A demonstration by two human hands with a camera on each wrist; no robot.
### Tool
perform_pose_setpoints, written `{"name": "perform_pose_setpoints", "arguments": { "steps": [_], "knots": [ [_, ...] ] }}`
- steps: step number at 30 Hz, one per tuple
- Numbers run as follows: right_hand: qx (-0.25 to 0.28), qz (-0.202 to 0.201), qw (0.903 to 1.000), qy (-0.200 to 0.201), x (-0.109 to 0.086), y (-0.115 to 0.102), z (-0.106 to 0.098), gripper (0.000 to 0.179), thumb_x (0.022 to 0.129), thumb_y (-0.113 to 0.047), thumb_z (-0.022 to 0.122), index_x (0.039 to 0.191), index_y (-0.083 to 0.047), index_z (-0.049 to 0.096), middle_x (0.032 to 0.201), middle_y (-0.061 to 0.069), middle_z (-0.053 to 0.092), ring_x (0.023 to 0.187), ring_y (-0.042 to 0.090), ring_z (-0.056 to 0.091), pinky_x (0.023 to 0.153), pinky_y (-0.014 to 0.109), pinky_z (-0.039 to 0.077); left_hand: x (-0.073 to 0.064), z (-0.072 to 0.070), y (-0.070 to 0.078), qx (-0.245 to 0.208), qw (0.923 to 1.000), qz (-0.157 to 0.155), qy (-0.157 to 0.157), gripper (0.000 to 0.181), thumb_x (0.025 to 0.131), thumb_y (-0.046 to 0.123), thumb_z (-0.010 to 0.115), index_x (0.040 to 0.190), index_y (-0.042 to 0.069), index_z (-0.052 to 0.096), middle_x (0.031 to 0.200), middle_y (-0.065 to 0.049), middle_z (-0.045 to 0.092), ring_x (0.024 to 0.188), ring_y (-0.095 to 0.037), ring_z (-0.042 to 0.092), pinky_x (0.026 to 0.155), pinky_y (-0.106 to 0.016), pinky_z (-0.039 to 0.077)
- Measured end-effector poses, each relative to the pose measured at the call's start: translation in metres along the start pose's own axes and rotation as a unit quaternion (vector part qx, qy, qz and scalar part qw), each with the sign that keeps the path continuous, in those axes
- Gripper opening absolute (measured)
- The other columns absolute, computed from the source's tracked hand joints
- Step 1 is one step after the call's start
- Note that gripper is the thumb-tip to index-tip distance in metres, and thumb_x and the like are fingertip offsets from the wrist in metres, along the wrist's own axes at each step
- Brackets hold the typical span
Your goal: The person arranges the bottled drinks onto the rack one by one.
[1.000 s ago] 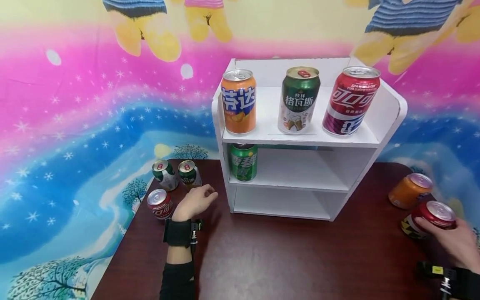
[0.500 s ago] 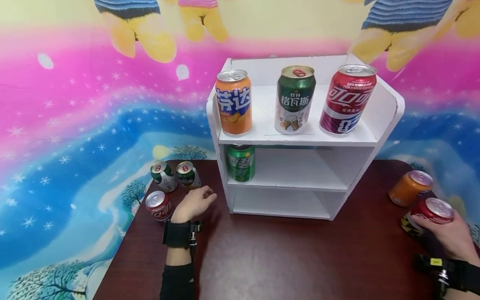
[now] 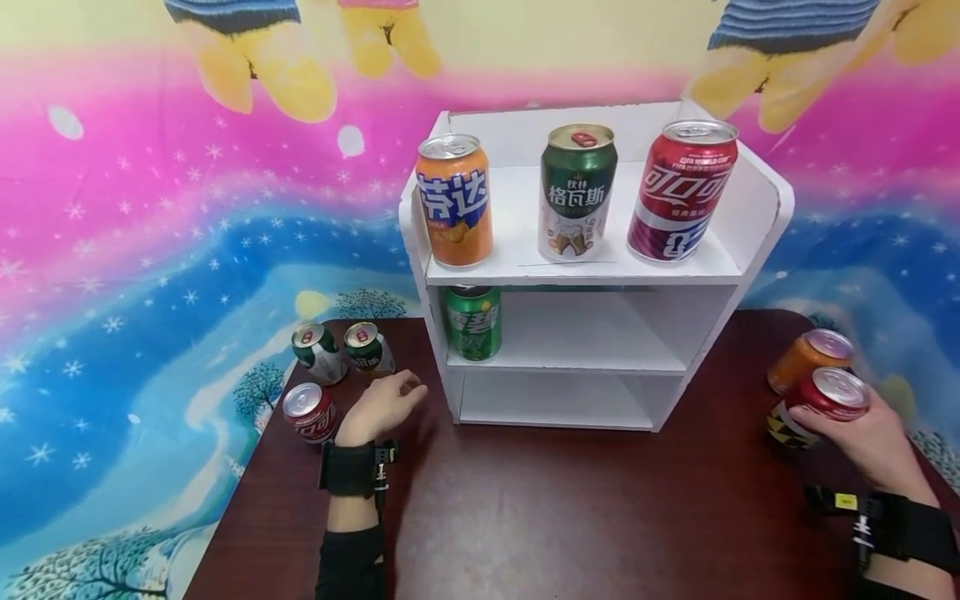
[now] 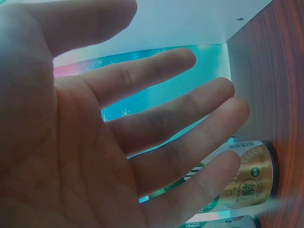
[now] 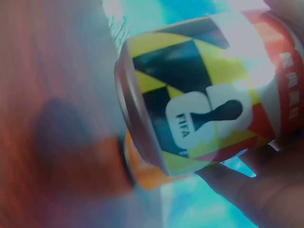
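My right hand grips a red cola can with a yellow and black lower band, fingers round its upper part. In the right wrist view the bottom rim of that cola can stands off the brown tabletop. Behind it is an orange soda can. My left hand holds nothing; its fingers are spread and relaxed in the left wrist view. Nearest to it are a green and white kvass can, a second kvass can and a red cola can.
A white shelf unit stands mid-table against the patterned backdrop. Its top level bears an orange can, a green kvass can and a red cola can. A green soda can stands at the middle level's left.
My right hand has moved left and up with the cola can. My left hand keeps its place by the kvass cans. The head view has shifted slightly.
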State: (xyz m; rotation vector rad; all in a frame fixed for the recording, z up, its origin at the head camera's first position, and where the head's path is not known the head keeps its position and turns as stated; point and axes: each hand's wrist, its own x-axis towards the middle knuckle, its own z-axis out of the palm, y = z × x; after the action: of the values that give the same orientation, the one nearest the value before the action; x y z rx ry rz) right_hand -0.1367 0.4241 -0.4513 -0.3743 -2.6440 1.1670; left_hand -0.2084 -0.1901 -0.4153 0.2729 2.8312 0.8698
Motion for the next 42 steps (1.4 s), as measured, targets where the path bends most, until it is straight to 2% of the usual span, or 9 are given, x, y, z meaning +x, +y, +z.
{"name": "perform_pose_setpoints", "arguments": {
  "steps": [4, 8, 15, 25, 27, 28, 32, 34, 42],
  "knots": [
    [-0.003, -0.034, 0.9994, 0.002, -0.003, -0.022, 0.0, 0.088, 0.084, -0.029, 0.072, 0.15, -0.005, 0.02, 0.124, 0.025, 0.039, 0.091, -0.007, 0.037, 0.065, 0.02, 0.035, -0.001, -0.002, 0.0, -0.002, 1.0, -0.005, 0.001, 0.033, 0.097, 0.031, 0.052, 0.119, 0.008, 0.06, 0.11, -0.012, 0.063, 0.098, -0.028, 0.06, 0.083, -0.048, 0.047],
    [0.009, -0.055, 0.9984, 0.013, -0.01, -0.042, -0.001, 0.084, 0.083, -0.026, 0.074, 0.149, -0.008, 0.024, 0.121, 0.018, 0.042, 0.091, -0.009, 0.036, 0.063, 0.014, 0.034, -0.001, -0.002, 0.001, -0.005, 1.0, -0.001, 0.004, 0.033, 0.097, 0.031, 0.052, 0.119, 0.007, 0.06, 0.109, -0.013, 0.063, 0.098, -0.028, 0.06, 0.083, -0.047, 0.048],
    [0.046, -0.109, 0.993, 0.005, -0.028, -0.064, -0.005, 0.078, 0.082, -0.01, 0.074, 0.146, -0.01, 0.03, 0.108, -0.023, 0.04, 0.091, -0.011, 0.041, 0.064, 0.006, 0.038, 0.001, 0.002, -0.003, -0.006, 1.0, 0.005, 0.0, 0.032, 0.097, 0.031, 0.052, 0.118, 0.008, 0.06, 0.108, -0.011, 0.063, 0.098, -0.027, 0.061, 0.083, -0.047, 0.048],
    [0.101, -0.205, 0.9733, -0.015, -0.047, -0.088, -0.003, 0.075, 0.076, 0.015, 0.068, 0.139, -0.015, 0.041, 0.112, -0.019, 0.051, 0.096, -0.006, 0.05, 0.071, 0.006, 0.042, 0.001, 0.001, -0.003, -0.004, 1.0, 0.006, 0.002, 0.033, 0.097, 0.031, 0.053, 0.118, 0.008, 0.06, 0.106, -0.012, 0.064, 0.094, -0.026, 0.061, 0.081, -0.047, 0.048],
    [0.169, -0.226, 0.9586, -0.038, -0.049, -0.095, -0.002, 0.075, 0.075, 0.022, 0.063, 0.14, -0.009, 0.04, 0.115, -0.012, 0.057, 0.101, 0.001, 0.054, 0.077, 0.009, 0.044, 0.001, 0.0, -0.002, -0.005, 1.0, 0.005, 0.002, 0.032, 0.097, 0.031, 0.053, 0.117, 0.008, 0.06, 0.106, -0.012, 0.064, 0.094, -0.026, 0.061, 0.08, -0.047, 0.049],
    [0.216, -0.241, 0.9447, -0.052, -0.049, -0.098, -0.002, 0.076, 0.074, 0.025, 0.061, 0.14, -0.004, 0.038, 0.118, -0.007, 0.059, 0.104, 0.005, 0.055, 0.08, 0.011, 0.044, 0.001, 0.0, -0.002, -0.006, 1.0, 0.006, 0.002, 0.032, 0.097, 0.031, 0.053, 0.117, 0.008, 0.06, 0.106, -0.012, 0.064, 0.093, -0.026, 0.061, 0.08, -0.047, 0.049],
    [0.391, -0.299, 0.8615, -0.127, -0.048, -0.112, 0.001, 0.074, 0.072, 0.034, 0.052, 0.138, 0.012, 0.027, 0.123, 0.017, 0.059, 0.113, 0.02, 0.057, 0.092, 0.02, 0.043, -0.001, -0.001, -0.001, -0.007, 0.9999, 0.007, 0.002, 0.032, 0.097, 0.03, 0.053, 0.118, 0.007, 0.06, 0.106, -0.012, 0.064, 0.093, -0.026, 0.061, 0.08, -0.047, 0.048],
    [0.427, -0.325, 0.8317, -0.142, -0.05, -0.116, 0.003, 0.072, 0.072, 0.034, 0.052, 0.136, 0.015, 0.023, 0.123, 0.024, 0.057, 0.113, 0.025, 0.058, 0.094, 0.023, 0.043, -0.001, -0.001, 0.0, -0.007, 1.0, 0.007, 0.002, 0.032, 0.097, 0.031, 0.053, 0.118, 0.007, 0.06, 0.106, -0.012, 0.064, 0.093, -0.026, 0.061, 0.08, -0.047, 0.048],
    [0.503, -0.386, 0.7545, -0.171, -0.057, -0.138, 0.019, 0.061, 0.075, 0.027, 0.057, 0.128, 0.028, 0.028, 0.119, 0.034, 0.053, 0.111, 0.035, 0.057, 0.096, 0.031, 0.043, -0.001, -0.001, 0.0, -0.01, 0.9999, 0.007, -0.001, 0.034, 0.097, 0.032, 0.053, 0.119, 0.008, 0.06, 0.106, -0.012, 0.064, 0.094, -0.026, 0.061, 0.081, -0.047, 0.048]
  ]
}}
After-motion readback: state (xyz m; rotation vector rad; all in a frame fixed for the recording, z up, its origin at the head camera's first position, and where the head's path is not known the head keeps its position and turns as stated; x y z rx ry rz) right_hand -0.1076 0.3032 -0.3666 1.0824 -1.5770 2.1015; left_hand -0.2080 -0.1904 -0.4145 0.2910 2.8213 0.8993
